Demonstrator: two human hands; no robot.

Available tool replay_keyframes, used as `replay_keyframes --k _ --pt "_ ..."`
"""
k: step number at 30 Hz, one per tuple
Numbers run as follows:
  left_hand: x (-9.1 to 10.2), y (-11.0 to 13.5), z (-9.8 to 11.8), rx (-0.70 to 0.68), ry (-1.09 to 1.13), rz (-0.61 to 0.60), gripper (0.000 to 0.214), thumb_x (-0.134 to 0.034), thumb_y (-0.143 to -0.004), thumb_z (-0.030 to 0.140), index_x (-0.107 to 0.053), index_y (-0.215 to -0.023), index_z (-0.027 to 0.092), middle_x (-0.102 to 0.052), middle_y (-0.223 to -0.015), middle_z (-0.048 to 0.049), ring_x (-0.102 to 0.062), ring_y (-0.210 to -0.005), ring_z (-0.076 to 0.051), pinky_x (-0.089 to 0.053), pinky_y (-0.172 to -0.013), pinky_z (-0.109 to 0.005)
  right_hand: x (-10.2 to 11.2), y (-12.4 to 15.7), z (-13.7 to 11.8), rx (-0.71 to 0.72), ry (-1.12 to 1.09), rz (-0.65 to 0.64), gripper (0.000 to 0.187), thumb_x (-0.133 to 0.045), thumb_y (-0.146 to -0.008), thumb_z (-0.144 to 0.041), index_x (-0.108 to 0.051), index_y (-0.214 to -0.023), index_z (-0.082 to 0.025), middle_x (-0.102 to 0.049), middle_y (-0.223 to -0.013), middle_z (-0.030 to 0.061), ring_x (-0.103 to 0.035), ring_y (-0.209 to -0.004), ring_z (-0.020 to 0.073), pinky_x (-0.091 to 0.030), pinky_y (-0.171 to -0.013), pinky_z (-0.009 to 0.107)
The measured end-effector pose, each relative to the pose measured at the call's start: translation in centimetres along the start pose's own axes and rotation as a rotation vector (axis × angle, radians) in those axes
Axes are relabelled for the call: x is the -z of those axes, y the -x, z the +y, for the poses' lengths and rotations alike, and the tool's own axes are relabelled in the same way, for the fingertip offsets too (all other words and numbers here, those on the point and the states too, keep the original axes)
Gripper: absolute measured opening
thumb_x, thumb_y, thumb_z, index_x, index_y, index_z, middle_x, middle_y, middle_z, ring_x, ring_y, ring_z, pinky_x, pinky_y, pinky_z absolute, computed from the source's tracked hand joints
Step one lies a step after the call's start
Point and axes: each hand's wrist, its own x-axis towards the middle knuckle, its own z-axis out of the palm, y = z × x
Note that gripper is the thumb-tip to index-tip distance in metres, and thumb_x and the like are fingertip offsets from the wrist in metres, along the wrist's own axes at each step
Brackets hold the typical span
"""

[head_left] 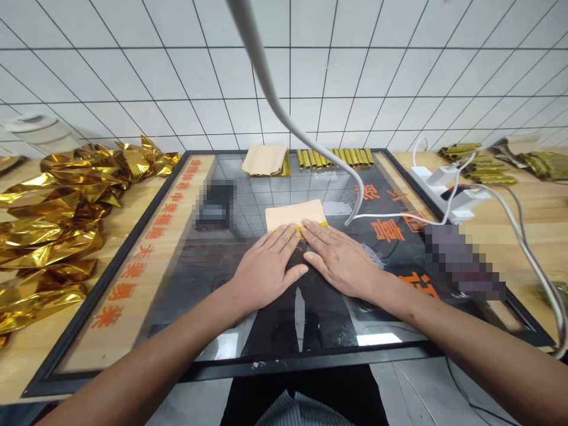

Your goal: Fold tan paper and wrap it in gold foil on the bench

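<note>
On a glass panel [195, 266] with a black frame lies a pale tan sheet of paper [295, 212]. Its near edge shows a shiny gold strip [325, 224] that looks rolled or folded over. My left hand [268, 266] rests flat, fingertips on the left part of that strip. My right hand [344, 258] presses flat on the right part, fingers stretched out and fingertips close to those of the left. Both thumbs point inward, apart from the paper. The fingers hide the middle of the strip.
Behind the sheet sit a stack of tan paper [264, 160] and a row of gold rolls [335, 158]. Folded gold foil pieces [53, 236] pile up at left. A white cable [302, 133] hangs in front; a power strip [435, 180] and more gold rolls [481, 168] are at right.
</note>
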Motion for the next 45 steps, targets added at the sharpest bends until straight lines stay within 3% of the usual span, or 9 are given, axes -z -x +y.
replay_keyframes --k 4,9,16,19,26,31,35,38,45 --pt "0.1 0.7 -0.6 -0.015 -0.035 -0.008 0.077 -0.031 -0.115 0.066 -0.04 -0.171 0.013 -0.031 -0.181 -0.014 -0.029 -0.17 -0.027 -0.025 -0.139 -0.048 0.2 0.7 0.9 -0.028 0.07 -0.003 0.064 -0.032 -0.118 -0.046 -0.047 -0.167 -0.007 -0.038 -0.176 0.0176 -0.039 -0.164 0.0299 -0.035 -0.135 0.052" --pt "0.1 1.8 -1.2 -0.003 -0.053 0.017 0.073 -0.032 -0.115 0.066 -0.041 -0.171 0.019 -0.036 -0.18 -0.0111 -0.034 -0.168 -0.027 -0.03 -0.136 -0.05 0.7 1.5 1.6 -0.05 0.098 0.008 0.061 -0.032 -0.118 -0.045 -0.047 -0.168 -0.013 -0.043 -0.174 0.0151 -0.043 -0.162 0.0296 -0.037 -0.133 0.054" --pt "0.5 3.4 -2.1 0.022 -0.101 0.028 0.074 -0.029 -0.116 0.065 -0.044 -0.169 0.017 -0.039 -0.178 -0.0117 -0.038 -0.166 -0.029 -0.033 -0.134 -0.052 0.8 1.4 1.3 -0.068 0.125 -0.018 0.062 -0.029 -0.118 -0.045 -0.045 -0.17 -0.016 -0.041 -0.176 0.0136 -0.044 -0.161 0.0303 -0.037 -0.132 0.057" --pt "0.5 3.7 -2.1 0.029 -0.114 0.033 0.074 -0.028 -0.116 0.065 -0.045 -0.169 0.017 -0.039 -0.178 -0.0114 -0.038 -0.166 -0.028 -0.034 -0.134 -0.051 0.8 1.6 1.4 -0.084 0.116 -0.018 0.061 -0.03 -0.118 -0.045 -0.044 -0.171 -0.019 -0.041 -0.176 0.0127 -0.043 -0.162 0.0297 -0.035 -0.133 0.058" --pt "0.3 3.6 -2.0 0.036 -0.092 0.053 0.07 -0.032 -0.115 0.064 -0.046 -0.169 0.021 -0.039 -0.178 -0.0102 -0.039 -0.165 -0.028 -0.032 -0.134 -0.051 0.9 2.1 2.2 -0.119 0.092 -0.029 0.065 -0.027 -0.118 -0.049 -0.044 -0.17 -0.015 -0.044 -0.175 0.0158 -0.041 -0.163 0.0299 -0.034 -0.133 0.058" --pt "0.4 3.6 -1.9 0.043 -0.086 0.035 0.071 -0.032 -0.115 0.064 -0.045 -0.169 0.02 -0.037 -0.179 -0.0109 -0.038 -0.166 -0.028 -0.033 -0.134 -0.053 1.5 0.6 -0.1 -0.127 0.027 0.027 0.071 -0.032 -0.117 -0.052 -0.035 -0.174 -0.009 -0.033 -0.179 0.0196 -0.034 -0.166 0.0325 -0.032 -0.135 0.056" --pt "0.3 3.7 -1.9 0.038 -0.077 0.051 0.072 -0.034 -0.115 0.063 -0.04 -0.171 0.018 -0.039 -0.178 -0.0121 -0.038 -0.166 -0.029 -0.033 -0.134 -0.053 1.1 -1.5 -4.0 0.012 -0.053 0.002 0.071 -0.037 -0.116 -0.052 -0.04 -0.171 -0.007 -0.031 -0.18 0.0191 -0.028 -0.168 0.0301 -0.028 -0.138 0.052" --pt "0.1 3.7 -2.0 0.028 -0.072 0.07 0.068 -0.034 -0.116 0.056 -0.037 -0.173 0.018 -0.043 -0.176 -0.0124 -0.04 -0.165 -0.028 -0.033 -0.134 -0.052 0.0 -2.5 -5.5 0.08 -0.114 -0.029 0.073 -0.041 -0.115 -0.054 -0.037 -0.173 -0.009 -0.031 -0.18 0.0186 -0.029 -0.168 0.0291 -0.027 -0.138 0.052" --pt "0.2 3.7 -2.0 0.035 -0.087 0.049 0.073 -0.033 -0.115 0.065 -0.04 -0.171 0.02 -0.038 -0.179 -0.0102 -0.038 -0.166 -0.028 -0.032 -0.135 -0.051 -0.6 -1.3 -2.4 0.053 -0.058 -0.036 0.066 -0.037 -0.117 -0.049 -0.046 -0.168 -0.008 -0.038 -0.176 0.0195 -0.035 -0.166 0.0303 -0.031 -0.137 0.053"
